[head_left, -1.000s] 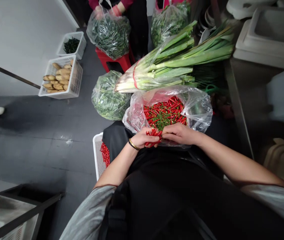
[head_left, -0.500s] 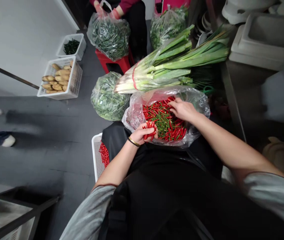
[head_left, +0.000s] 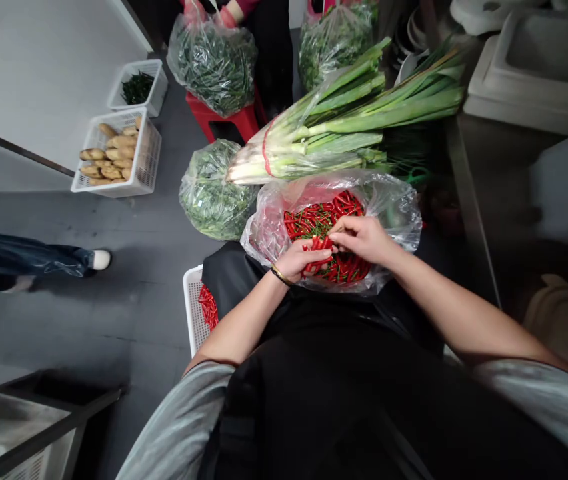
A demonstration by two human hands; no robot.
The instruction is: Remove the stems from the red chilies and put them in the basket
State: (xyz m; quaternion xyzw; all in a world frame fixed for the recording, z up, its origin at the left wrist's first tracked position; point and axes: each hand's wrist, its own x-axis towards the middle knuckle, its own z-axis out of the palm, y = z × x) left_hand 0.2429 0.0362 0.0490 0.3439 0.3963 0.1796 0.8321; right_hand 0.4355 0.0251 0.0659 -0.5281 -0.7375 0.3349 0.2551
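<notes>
A clear plastic bag of small red chilies with green stems rests on my lap, over a black apron. My left hand is closed round a bunch of red chilies at the bag's near edge. My right hand sits right beside it, fingers curled and pinching at the same bunch. A white basket with loose red chilies stands on the floor by my left knee.
A bundle of long green leeks lies behind the bag. Bags of greens stand on the floor. White baskets hold ginger and dark greens. A person sits at the back with another bag; someone's leg crosses at left.
My right hand came back from deeper in the bag to my left hand's bunch. A walking person's leg has moved further into view at left.
</notes>
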